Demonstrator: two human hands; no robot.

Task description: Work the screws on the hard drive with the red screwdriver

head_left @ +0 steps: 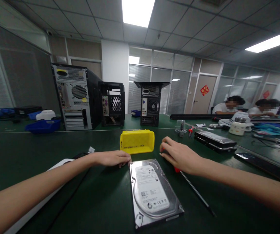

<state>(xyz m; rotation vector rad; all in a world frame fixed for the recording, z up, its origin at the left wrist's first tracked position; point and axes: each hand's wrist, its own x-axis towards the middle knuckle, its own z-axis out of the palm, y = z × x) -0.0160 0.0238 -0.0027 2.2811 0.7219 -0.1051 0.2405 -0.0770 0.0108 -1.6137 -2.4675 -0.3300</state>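
Observation:
A silver hard drive with a white label lies flat on the green table. My left hand is at its far left corner, fingers together and bent down against the edge; the fingertips are partly hidden. To the right of the drive, my right hand is closed round the red handle of a screwdriver. The screwdriver's metal shaft points down and right, towards me, low over the table. Just beyond both hands stands a yellow plastic bin, with small dark bits along its bottom.
Stacked hard drives lie to the right, near a clear jar and a cream bottle. Computer cases, including a tall one, line the back. A blue bin and a cable are leftward. Two people sit far right.

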